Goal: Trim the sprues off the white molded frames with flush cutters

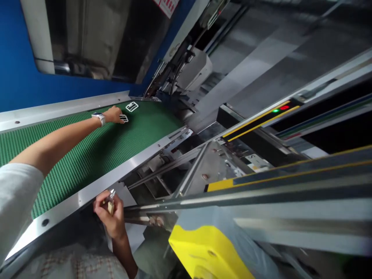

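My left hand, with a watch on its wrist, reaches across the green conveyor belt. Its fingers are closed on the edge of a small white plastic frame with rectangular openings. A second white frame of the same kind lies on the belt just beyond that hand. My right hand is near my body, beside the belt's near metal rail. It is wrapped round small nippers with pale handles, their metal tips pointing up out of the fist.
A blue machine with a large window stands along the belt's far side. The conveyor's metal rail runs between my hands. To the right are a yellow box, metal beams and a black-and-yellow strip with green and red lights.
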`<state>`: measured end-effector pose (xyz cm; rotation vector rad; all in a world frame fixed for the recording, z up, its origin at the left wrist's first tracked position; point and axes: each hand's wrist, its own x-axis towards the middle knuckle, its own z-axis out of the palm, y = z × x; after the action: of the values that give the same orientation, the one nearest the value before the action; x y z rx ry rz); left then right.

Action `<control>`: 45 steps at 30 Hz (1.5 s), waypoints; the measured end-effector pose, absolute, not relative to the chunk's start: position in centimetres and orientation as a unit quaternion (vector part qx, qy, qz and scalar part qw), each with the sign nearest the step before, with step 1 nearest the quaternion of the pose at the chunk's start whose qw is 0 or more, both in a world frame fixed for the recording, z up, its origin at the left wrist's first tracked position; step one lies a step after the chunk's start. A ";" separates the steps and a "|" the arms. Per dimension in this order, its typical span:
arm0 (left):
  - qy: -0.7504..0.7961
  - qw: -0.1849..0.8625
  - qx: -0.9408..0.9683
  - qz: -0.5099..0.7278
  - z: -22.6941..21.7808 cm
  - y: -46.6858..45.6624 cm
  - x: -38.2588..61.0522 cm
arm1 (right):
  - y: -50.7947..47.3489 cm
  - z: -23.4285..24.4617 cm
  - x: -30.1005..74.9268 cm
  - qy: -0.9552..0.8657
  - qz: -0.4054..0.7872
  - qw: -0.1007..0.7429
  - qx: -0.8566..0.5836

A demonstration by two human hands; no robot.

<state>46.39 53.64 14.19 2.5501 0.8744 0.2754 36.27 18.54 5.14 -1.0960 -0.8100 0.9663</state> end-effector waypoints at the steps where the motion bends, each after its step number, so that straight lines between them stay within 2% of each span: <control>1: 0.314 0.215 0.919 0.104 14.4 54.0 46.7 | 18.5 5.1 36.4 -0.358 0.437 0.668 -0.485; 10: 0.387 0.222 0.868 0.218 15.2 54.3 53.7 | 18.2 4.7 37.3 -0.333 0.499 0.630 -0.493; 16: 0.443 0.254 0.843 0.168 14.6 54.7 55.1 | 18.4 4.9 37.8 -0.361 0.522 0.598 -0.489; 24: 0.337 0.282 0.885 0.156 17.1 53.6 51.5 | 18.3 4.4 37.7 -0.332 0.555 0.613 -0.454; 28: 0.236 0.321 0.904 0.158 18.3 50.1 45.8 | 19.0 4.2 37.4 -0.331 0.518 0.636 -0.466; 34: 0.143 0.382 0.897 0.173 18.6 40.8 30.0 | 19.4 6.1 37.2 -0.402 0.447 0.637 -0.482; 39: 0.200 0.424 0.864 0.185 17.0 32.4 16.7 | 18.9 7.1 34.7 -0.407 0.299 0.753 -0.423; 41: 0.233 0.474 0.835 0.152 16.2 28.6 12.5 | 18.3 7.8 32.9 -0.445 0.274 0.758 -0.389; 45: 0.282 0.568 0.763 0.126 14.9 21.0 6.5 | 16.5 8.8 28.4 -0.522 0.359 0.716 -0.294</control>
<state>6.48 21.00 14.93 1.7934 0.6625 0.2958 28.35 16.47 8.84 -0.6518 -1.1564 0.7939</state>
